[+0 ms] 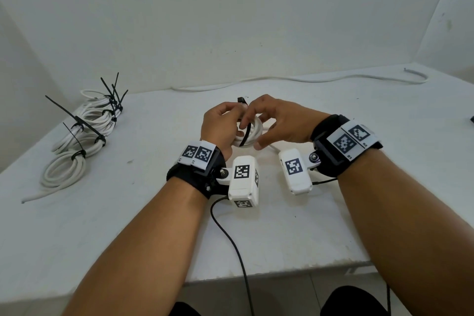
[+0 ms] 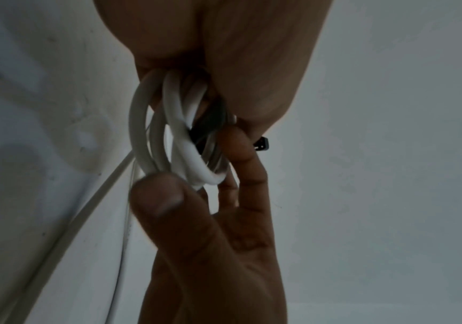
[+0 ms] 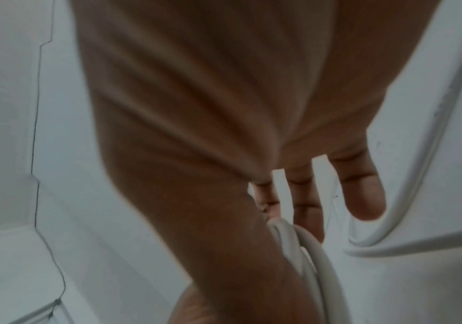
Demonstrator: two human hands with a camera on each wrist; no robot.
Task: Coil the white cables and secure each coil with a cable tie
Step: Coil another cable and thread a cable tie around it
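Above the middle of the table, my two hands hold a small white cable coil (image 1: pixel 256 129) between them. My left hand (image 1: pixel 220 123) grips its left side with curled fingers. My right hand (image 1: pixel 279 120) pinches the right side, thumb under the loops and index finger on the black cable tie (image 1: pixel 245 134). The tie crosses the coil, and its head (image 1: pixel 241 99) sticks up between the fingertips. The left wrist view shows the coil (image 2: pixel 177 140), the right thumb (image 2: pixel 163 197) pressing its lower loops, and the tie head (image 2: pixel 263 143). In the right wrist view the coil (image 3: pixel 310 254) runs under my right hand (image 3: pixel 196 109).
Several tied cable coils (image 1: pixel 82 133) with black tie tails sticking up lie at the left of the white table (image 1: pixel 128 213). A loose white cable (image 1: pixel 307 79) runs along the back edge to the right. A black camera lead (image 1: pixel 230 236) hangs over the front edge.
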